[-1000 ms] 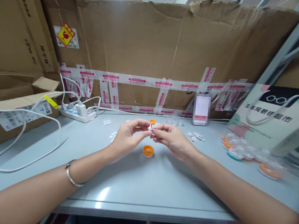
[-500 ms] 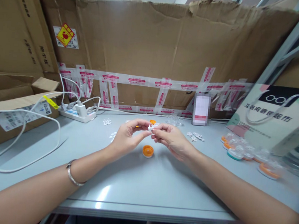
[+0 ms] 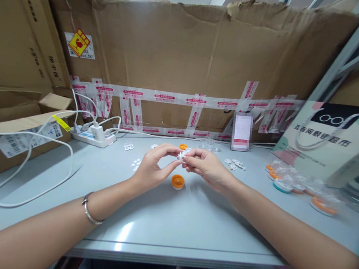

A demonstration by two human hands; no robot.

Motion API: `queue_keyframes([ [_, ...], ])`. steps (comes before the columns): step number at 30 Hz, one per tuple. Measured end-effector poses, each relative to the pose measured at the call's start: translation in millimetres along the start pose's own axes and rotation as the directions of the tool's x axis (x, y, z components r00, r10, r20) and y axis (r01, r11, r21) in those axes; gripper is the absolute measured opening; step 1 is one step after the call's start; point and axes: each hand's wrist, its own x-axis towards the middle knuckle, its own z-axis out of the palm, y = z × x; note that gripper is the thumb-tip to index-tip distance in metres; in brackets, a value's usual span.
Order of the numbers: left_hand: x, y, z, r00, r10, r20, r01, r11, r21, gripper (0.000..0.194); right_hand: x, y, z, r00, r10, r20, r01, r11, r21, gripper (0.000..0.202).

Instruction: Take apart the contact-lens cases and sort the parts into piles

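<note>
Between the fingertips of both hands is a small white plastic part (image 3: 181, 156), its exact kind too small to make out. My left hand (image 3: 154, 163) pinches it from the left with thumb and forefinger, a silver bangle on that wrist. From the other side my right hand (image 3: 206, 166) grips it, fingers curled. Just below them an orange round base (image 3: 178, 182) with a white rim lies on the table. Behind the fingers sits another orange piece (image 3: 183, 146), partly hidden along with some white parts.
Small white parts (image 3: 234, 164) lie right of my hands, white discs (image 3: 136, 164) at left. Clear cups (image 3: 209, 144) stand behind. Assembled clear-topped pieces (image 3: 287, 180) sit near a paper bag (image 3: 319, 137). A power strip (image 3: 95, 137), cable and open carton (image 3: 20, 134) occupy the left.
The small white part has turned slightly between my fingertips. Both hands stay in nearly the same place, still holding it.
</note>
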Motion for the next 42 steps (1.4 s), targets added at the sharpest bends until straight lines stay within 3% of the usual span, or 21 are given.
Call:
queue_keyframes([
  [4,2,0,-4.8,0.996,-0.042,-0.077,0.043,0.999,0.012,0.016,9,5,-11,0.990,-0.108,-0.086,0.097,0.987,-0.124,0.015],
  [7,6,0,-12.0,0.986,-0.077,-0.150,0.076,0.997,-0.016,0.014,19,5,-28,0.958,-0.200,-0.206,0.163,0.969,-0.183,0.019],
  [11,7,-2,-14.8,0.986,-0.130,-0.105,0.123,0.990,-0.067,0.014,30,-4,-57,0.920,-0.274,-0.281,0.214,0.950,-0.226,0.026],
  [15,6,-5,-13.8,0.967,-0.225,-0.122,0.212,0.970,-0.115,0.017,34,-11,-91,0.903,-0.330,-0.273,0.214,0.900,-0.380,0.030],
  [19,8,-5,-18.1,0.948,-0.247,-0.202,0.221,0.964,-0.145,0.018,35,-9,-114,0.972,-0.205,-0.112,0.093,0.777,-0.623,0.028],
  [22,9,-5,-20.7,0.948,-0.237,-0.212,0.208,0.966,-0.151,0.018,34,-6,-115,0.997,-0.074,0.027,0.071,0.689,-0.721,0.023],
  [24,9,-4,-20.8,0.950,-0.237,-0.201,0.209,0.966,-0.154,0.018,34,-5,-111,0.997,-0.043,0.059,0.072,0.656,-0.751,0.020],
  [33,9,-4,-20.3,0.953,-0.230,-0.195,0.203,0.968,-0.151,0.018,34,-2,-110,0.997,-0.027,0.072,0.076,0.506,-0.859,0.016],
  [42,9,-4,-20.4,0.950,-0.242,-0.199,0.213,0.965,-0.154,0.018,36,2,-107,0.999,-0.038,0.025,0.040,0.472,-0.880,0.023],
])
